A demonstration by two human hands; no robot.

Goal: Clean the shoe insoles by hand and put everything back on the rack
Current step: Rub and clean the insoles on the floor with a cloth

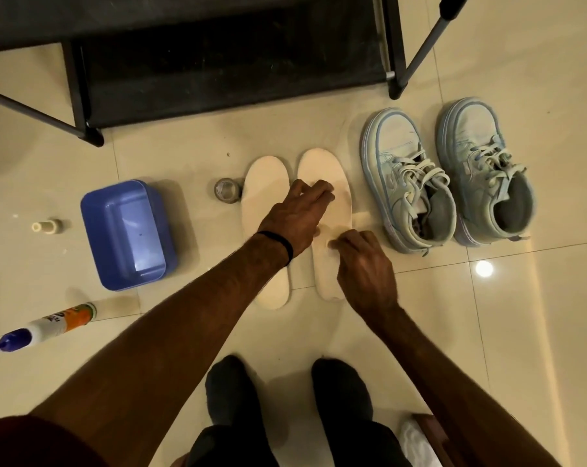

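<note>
Lying side by side on floor tiles: left insole [266,197], right insole [324,170]. Pressing right insole: left hand [293,214], fingers bent, at mid-length; right hand [362,264], fingertips curled, at near heel part. Standing just right: pale blue sneakers [447,176]. Sitting left: blue tub [127,234]. Standing far: black rack [218,62].

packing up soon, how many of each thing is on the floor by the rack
insoles: 2
shoes: 2
tub: 1
bottle: 1
tape roll: 1
small cap: 1
total: 8
</note>
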